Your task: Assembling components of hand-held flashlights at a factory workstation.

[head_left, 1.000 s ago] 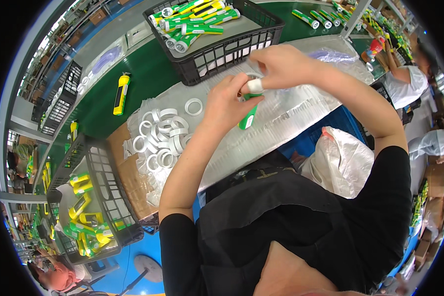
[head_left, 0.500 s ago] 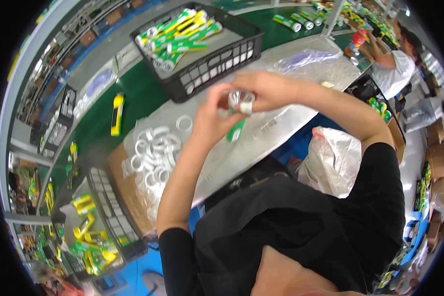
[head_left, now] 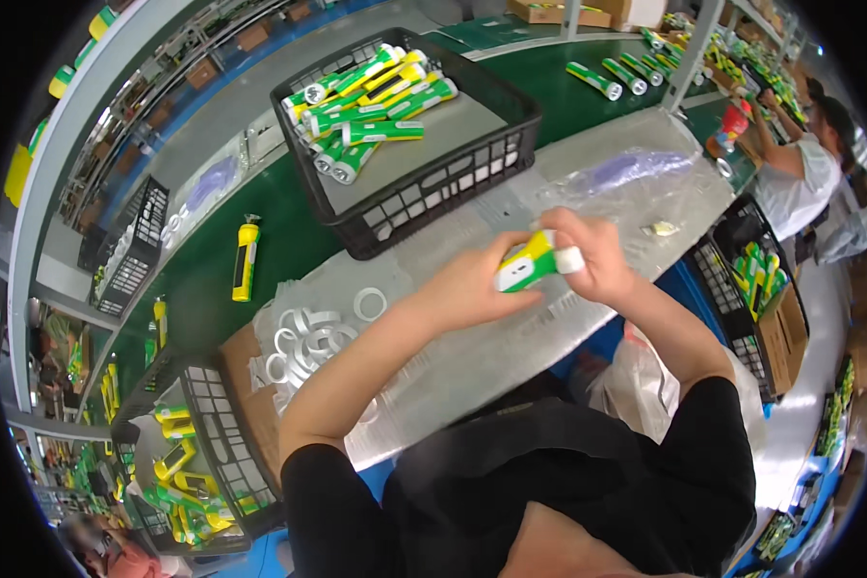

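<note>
A green, yellow and white flashlight (head_left: 525, 271) lies sideways between my two hands, above the grey work surface. My left hand (head_left: 474, 286) is closed around its left part, which the fingers mostly hide. My right hand (head_left: 602, 258) grips the other end, thumb and fingers bent over it. Something white (head_left: 569, 260) shows at my right thumb, seemingly a wrap around it. Loose white rings (head_left: 310, 345) are heaped on clear plastic to the left of my left forearm, with one separate ring (head_left: 370, 304) beside the heap.
Beyond my hands stands a black crate (head_left: 433, 207) with several flashlights piled inside. One yellow flashlight (head_left: 246, 260) lies on the green belt (head_left: 207, 299). Another crate (head_left: 223, 424) of flashlight parts is at lower left. A co-worker (head_left: 809, 173) sits at far right, near a crate (head_left: 742, 337).
Both hands have moved right and nearer to me. The flashlight, earlier held with its clear lens end up, is now turned sideways. The view has shifted somewhat.
</note>
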Demonstrator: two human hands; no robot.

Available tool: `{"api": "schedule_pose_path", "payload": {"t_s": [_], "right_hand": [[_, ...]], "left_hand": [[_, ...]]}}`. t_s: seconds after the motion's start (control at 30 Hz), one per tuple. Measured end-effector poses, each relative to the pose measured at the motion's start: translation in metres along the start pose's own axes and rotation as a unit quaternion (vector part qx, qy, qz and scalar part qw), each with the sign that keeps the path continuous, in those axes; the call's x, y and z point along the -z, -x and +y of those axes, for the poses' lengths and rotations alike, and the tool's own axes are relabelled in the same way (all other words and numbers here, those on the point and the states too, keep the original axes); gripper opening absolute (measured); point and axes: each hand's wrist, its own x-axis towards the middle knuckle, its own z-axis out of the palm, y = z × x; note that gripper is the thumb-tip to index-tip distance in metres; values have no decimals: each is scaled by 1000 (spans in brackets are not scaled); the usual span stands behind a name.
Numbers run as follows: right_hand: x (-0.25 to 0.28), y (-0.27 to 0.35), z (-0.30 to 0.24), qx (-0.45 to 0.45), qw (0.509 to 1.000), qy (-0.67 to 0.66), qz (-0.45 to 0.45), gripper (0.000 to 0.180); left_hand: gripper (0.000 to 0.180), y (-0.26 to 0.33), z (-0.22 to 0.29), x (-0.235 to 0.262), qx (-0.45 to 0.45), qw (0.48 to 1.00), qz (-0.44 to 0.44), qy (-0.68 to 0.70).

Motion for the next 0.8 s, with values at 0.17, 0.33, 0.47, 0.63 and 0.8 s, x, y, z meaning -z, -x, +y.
{"api": "schedule_pose_path", "payload": {"t_s": [0.17,0.33,0.47,0.63,0.8], "right_hand": [[47,-24,90,-218,920,-62,320,56],[49,-99,261,-282,892,-81,343,44],[5,-134,417,-299,884,210,291,62],[-13,-148,427,-302,857,415,45,46],[11,-149,256,-67,941,137,301,27]], "left_hand": [[65,20,-43,116,-94,919,310,-224],[73,131,-193,222,287,779,349,-435],[82,169,-262,225,404,765,286,-412],[66,172,-288,232,370,792,289,-391],[51,131,-187,210,239,855,450,-102]]}}
